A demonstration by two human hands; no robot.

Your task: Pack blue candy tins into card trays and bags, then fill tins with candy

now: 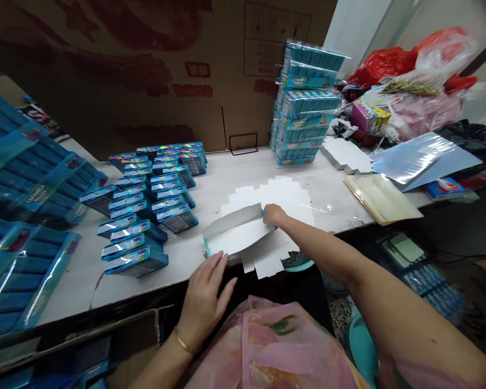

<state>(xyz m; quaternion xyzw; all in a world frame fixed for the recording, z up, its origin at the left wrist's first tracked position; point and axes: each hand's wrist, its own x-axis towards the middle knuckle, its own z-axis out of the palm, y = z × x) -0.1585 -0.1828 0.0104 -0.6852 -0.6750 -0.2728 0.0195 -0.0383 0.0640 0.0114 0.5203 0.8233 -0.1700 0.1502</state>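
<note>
A shallow cardboard tray [238, 236], white inside with raised side walls, lies at the table's front edge. My right hand [274, 215] is closed on its far right corner. At the tray's near left side, my left hand [209, 289] touches the edge with fingertips, its fingers apart. Flat white cardboard blanks [285, 197] lie beneath and behind the tray. Left of it, small blue packets [135, 259] stand in rows.
Filled blue trays are stacked at the back [303, 108] and at the far left [36, 189]. Plastic sheets [425, 156] and red bags [392, 65] lie on the right. A large carton [146, 81] stands behind the table.
</note>
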